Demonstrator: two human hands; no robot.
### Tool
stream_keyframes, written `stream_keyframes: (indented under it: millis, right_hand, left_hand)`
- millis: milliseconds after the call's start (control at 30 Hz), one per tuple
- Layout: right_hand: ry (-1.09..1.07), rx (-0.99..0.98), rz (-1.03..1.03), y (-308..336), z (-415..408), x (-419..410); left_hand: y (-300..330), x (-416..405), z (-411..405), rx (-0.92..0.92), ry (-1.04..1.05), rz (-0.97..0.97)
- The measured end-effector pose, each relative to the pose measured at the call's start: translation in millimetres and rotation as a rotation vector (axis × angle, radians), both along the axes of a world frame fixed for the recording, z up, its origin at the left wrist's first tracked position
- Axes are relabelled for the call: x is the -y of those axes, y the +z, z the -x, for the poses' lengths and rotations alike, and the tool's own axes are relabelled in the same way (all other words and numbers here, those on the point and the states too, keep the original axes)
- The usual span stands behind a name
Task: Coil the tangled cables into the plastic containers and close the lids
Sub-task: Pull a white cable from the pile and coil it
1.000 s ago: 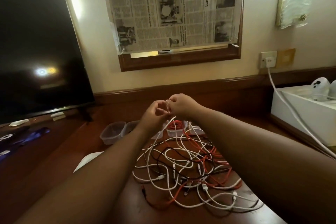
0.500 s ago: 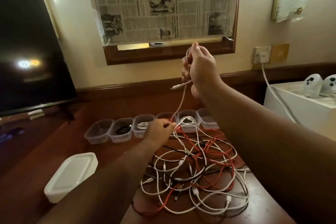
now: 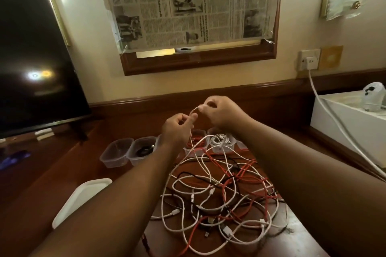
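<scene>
Above the tangle of cables (image 3: 219, 196) we hold both hands raised, close together, with a white cable (image 3: 193, 111) running between them. Our left hand (image 3: 177, 129) has its fingers (image 3: 193, 118) curled, pinching the cable between thumb and forefinger. Our right hand (image 3: 221, 111), just beside it and a little higher, pinches the same cable with curled fingers at its tip. From the left hand the white cable drops down into the tangle.

The tangle, a heap of white, red and black cables, lies spread on the brown wooden surface (image 3: 87, 165), between our forearms. Just behind the tangle stands a row of clear plastic containers, all without lids. The leftmost container (image 3: 116, 155) looks bare inside; the next one (image 3: 142, 152) holds a dark coil. Further along, partly hidden by our left hand, one container (image 3: 197, 142) holds red cable and another (image 3: 222, 142) holds white cable. Left of the tangle, partly behind our left forearm, lies a white lid (image 3: 83, 198); we cannot tell whether it is one lid or a stack.

Far left of the tangle stands a dark screen (image 3: 31, 48). On the wall behind the tangle hangs a wooden frame covered with newspaper (image 3: 188, 4). Right of the tangle stands a white box (image 3: 351, 129), with a white cord (image 3: 325, 106) running to a wall socket (image 3: 309, 61).
</scene>
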State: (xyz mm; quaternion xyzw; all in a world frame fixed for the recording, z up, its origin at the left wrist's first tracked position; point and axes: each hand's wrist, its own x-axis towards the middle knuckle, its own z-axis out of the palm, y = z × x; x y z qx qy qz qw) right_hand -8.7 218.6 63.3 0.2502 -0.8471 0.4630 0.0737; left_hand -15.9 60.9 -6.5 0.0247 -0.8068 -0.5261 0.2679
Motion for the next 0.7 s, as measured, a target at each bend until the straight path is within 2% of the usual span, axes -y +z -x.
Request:
stream_keyframes:
  millis: [133,200,267,333,433,500,567,600,633,700]
  right_hand:
    - [0.042,0.136,0.543,11.8,2.1,7.5]
    - [0.124,0.25,0.841,20.3,1.7,7.3]
    - [0.132,0.272,1.001,24.3,1.9,2.7]
    - [0.014,0.195,0.878,20.8,3.7,-3.6]
    - [-0.198,-0.019,0.322,7.4,12.1,-11.9]
    - [-0.139,-0.002,-0.039,2.1,12.8,-12.9]
    - [-0.054,0.048,-0.382,0.1,8.5,-11.3]
    - [-0.038,0.044,-0.448,0.3,7.7,-10.5]
    - [-0.035,0.017,-0.427,1.8,6.8,-9.7]
    - [-0.086,-0.074,-0.283,5.1,6.9,-9.0]
  left_hand:
    - [-34.7,-11.8,-9.2,0.077,-0.152,0.311]
    - [-47.4,-14.3,-12.9,0.104,-0.16,0.33]
    - [-48.5,-12.5,-15.3,0.12,-0.14,0.282]
    - [-42.8,-8.5,-13.9,0.11,-0.107,0.202]
    - [-25.3,-5.3,-8.0,0.043,-0.042,0.045]
    - [-9.2,-4.5,-2.7,-0.016,-0.038,0.001]
    - [6.3,-5.3,0.8,-0.044,-0.043,0.041]
    - [12.0,-5.9,2.2,-0.059,-0.047,0.054]
    - [14.9,-6.1,3.4,-0.07,-0.061,0.051]
    - [14.5,-9.0,1.3,-0.073,-0.118,0.003]
